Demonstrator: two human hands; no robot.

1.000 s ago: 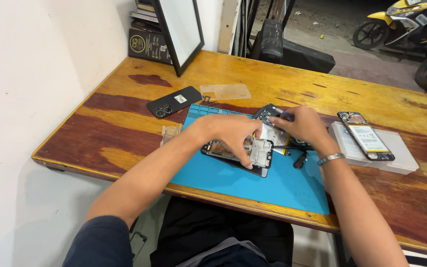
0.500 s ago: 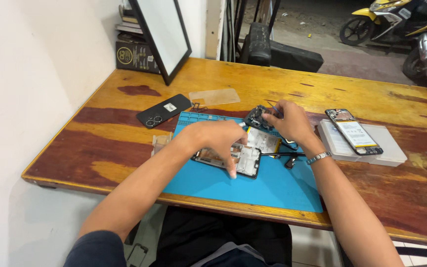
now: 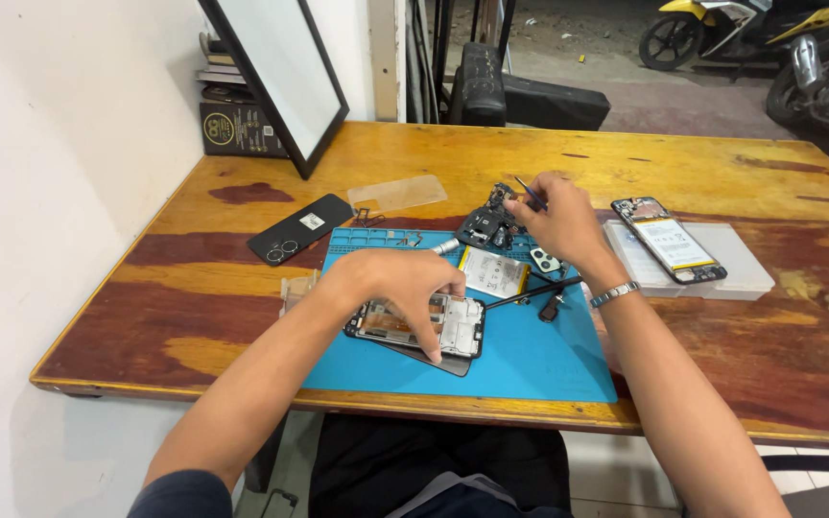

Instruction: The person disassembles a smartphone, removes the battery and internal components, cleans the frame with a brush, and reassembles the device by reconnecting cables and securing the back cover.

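My left hand presses down on an opened phone frame that lies on a blue work mat. My right hand is raised over the mat's far edge and pinches thin tweezers above a heap of small dark phone parts. A white battery lies between the hands. A black tool and a small camera module rest beside my right wrist, which wears a metal bracelet.
A black phone back cover and a clear film lie on the wooden table at left. Another opened phone sits on a white tray at right. A framed panel leans on the wall. Motorbikes stand beyond.
The view has shifted so the table sits lower in frame. My right hand has lifted away from the phone frame toward the heap of parts at the far mat edge. My left hand stays on the frame.
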